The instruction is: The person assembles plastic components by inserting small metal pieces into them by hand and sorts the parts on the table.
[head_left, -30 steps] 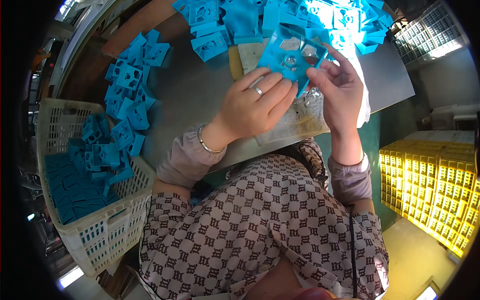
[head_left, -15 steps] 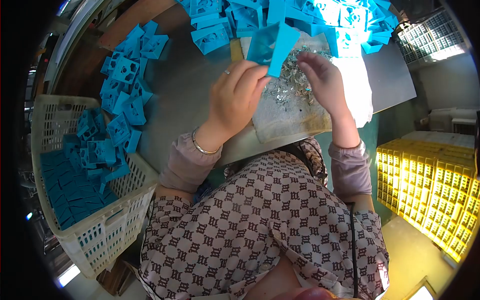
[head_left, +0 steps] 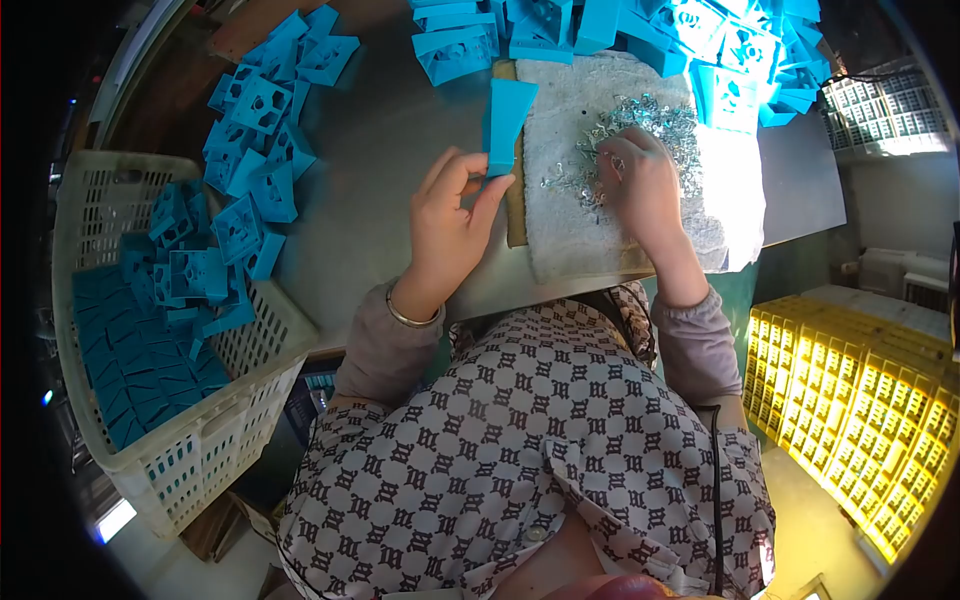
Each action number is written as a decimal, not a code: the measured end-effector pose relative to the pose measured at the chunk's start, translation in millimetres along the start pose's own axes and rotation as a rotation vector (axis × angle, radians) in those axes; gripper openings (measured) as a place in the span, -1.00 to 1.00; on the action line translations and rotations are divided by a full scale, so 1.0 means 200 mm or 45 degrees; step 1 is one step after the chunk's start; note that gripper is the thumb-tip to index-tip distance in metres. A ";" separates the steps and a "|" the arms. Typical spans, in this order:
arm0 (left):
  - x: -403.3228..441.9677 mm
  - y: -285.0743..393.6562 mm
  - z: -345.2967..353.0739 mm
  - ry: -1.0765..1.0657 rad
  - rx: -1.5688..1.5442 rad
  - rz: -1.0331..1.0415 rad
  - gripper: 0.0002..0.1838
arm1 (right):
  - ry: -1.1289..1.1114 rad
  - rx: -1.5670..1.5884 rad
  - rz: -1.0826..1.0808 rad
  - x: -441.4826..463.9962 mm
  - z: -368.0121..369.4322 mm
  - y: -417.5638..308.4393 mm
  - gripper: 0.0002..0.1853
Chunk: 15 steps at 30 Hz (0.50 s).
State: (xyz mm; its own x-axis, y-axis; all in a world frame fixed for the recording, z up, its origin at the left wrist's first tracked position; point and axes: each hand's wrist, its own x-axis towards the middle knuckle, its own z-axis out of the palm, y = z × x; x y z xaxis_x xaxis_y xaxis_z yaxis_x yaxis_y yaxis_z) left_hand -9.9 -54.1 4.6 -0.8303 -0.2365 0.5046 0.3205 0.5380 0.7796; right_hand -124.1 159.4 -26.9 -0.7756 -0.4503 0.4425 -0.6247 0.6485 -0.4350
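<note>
Between the thumb and fingers of my left hand (head_left: 450,215) is a blue plastic housing (head_left: 508,115), held by its near end and seen edge-on above the table. My right hand (head_left: 640,185) is over the pile of small metal clips (head_left: 655,125), its fingertips pinched together at the pile's left part. A small shiny clip seems to show at those fingertips, though it is hard to make out. The clips lie loose on a whitish cloth (head_left: 560,240).
More blue housings (head_left: 725,45) are heaped along the table's far edge. Another row (head_left: 255,105) runs down the left side towards a white perforated crate (head_left: 215,440) packed with blue housings. Yellow crates (head_left: 850,390) stand at the right, below the table (head_left: 370,130).
My left hand has moved left and down, turning the housing from its open face to edge-on. My right hand has come down onto the clips and closed its fingers.
</note>
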 end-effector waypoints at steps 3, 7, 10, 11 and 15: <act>-0.03 0.01 -0.01 -0.039 0.017 -0.042 -0.85 | -0.023 -0.040 -0.072 0.09 0.03 0.01 -0.95; -0.05 -0.01 -0.02 -0.040 -0.034 -0.058 -0.85 | -0.129 -0.208 -0.106 0.15 0.06 -0.02 -0.97; -0.04 -0.01 -0.03 -0.011 -0.054 -0.058 -0.84 | -0.190 -0.304 -0.068 0.16 0.11 -0.02 -0.95; -0.04 -0.01 -0.02 0.010 -0.065 -0.052 -0.84 | -0.186 -0.316 -0.066 0.16 0.12 -0.02 -0.95; -0.05 -0.01 -0.01 0.035 -0.092 -0.071 -0.83 | -0.183 -0.323 -0.070 0.16 0.12 -0.02 -0.93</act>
State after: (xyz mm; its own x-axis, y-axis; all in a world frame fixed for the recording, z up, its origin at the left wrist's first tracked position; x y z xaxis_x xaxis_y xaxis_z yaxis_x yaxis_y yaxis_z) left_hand -1.7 -55.2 -1.3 -0.8354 -0.2867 0.4690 0.3072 0.4640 0.8308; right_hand -148.9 127.1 -30.6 -0.7575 -0.5594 0.3365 -0.6373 0.7454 -0.1955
